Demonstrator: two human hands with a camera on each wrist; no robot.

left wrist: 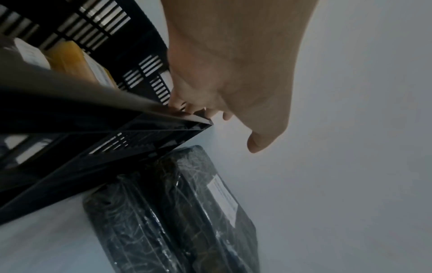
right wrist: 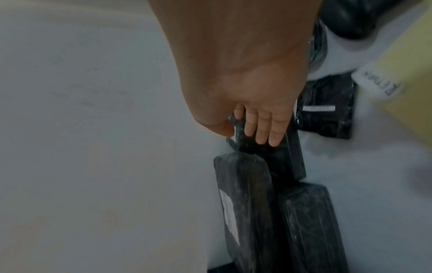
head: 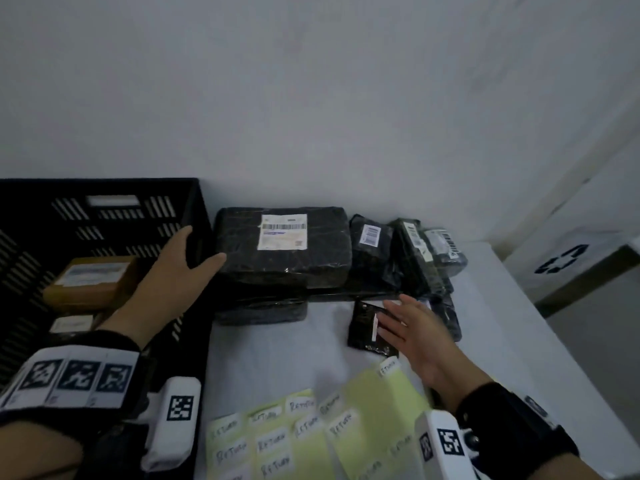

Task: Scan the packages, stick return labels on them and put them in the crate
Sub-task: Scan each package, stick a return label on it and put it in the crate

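Note:
A black slotted crate (head: 104, 188) stands at the left and shows up close in the left wrist view (left wrist: 93, 129). Beside it lies a large black wrapped package (head: 311, 265) with a white shipping label (head: 282, 232), stacked on another one (left wrist: 163, 212). My left hand (head: 187, 265) is at the crate's right corner, fingers loosely bent by the rim (left wrist: 182, 109), thumb stretched toward the large package, holding nothing. My right hand (head: 405, 323) hovers flat with straight fingers (right wrist: 261, 133) over a small black package (head: 363, 327). Yellow-green sheets of RETURN labels (head: 294, 434) lie at the front.
A brown package (head: 90, 282) lies inside the crate. More black packages with barcodes (head: 372, 244) (head: 429, 247) lean against the wall behind. The white table's edge (head: 512, 306) runs along the right, and beyond it stands a white bin with a recycling mark (head: 561, 259).

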